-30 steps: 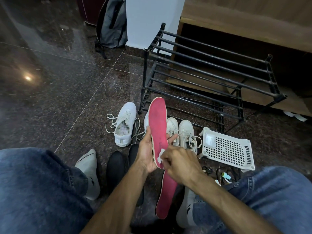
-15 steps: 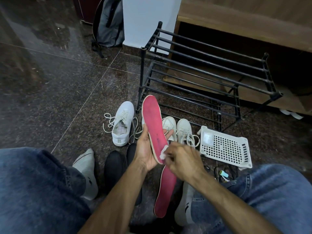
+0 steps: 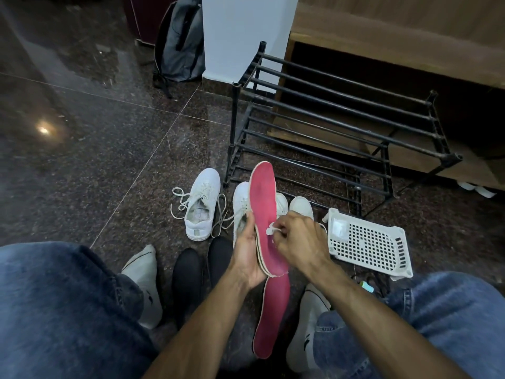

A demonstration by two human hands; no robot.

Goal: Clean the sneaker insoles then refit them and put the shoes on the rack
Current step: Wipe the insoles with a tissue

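1. Right now the cleaning step is running — the left hand [image 3: 247, 255] is gripping the raised pink insole [image 3: 263, 212] by its edge, at centre frame.
2. The right hand [image 3: 297, 239] is pinching a small white wipe [image 3: 269, 230] against it.
3. Next, I judge, comes wiping the second insole [image 3: 272, 321], lying at six o'clock — refitting follows; the rack [image 3: 341, 127] is waiting at one o'clock.

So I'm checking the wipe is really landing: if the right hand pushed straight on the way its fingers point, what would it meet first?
Probably the held pink insole: the right hand pinches a white wipe right against it.
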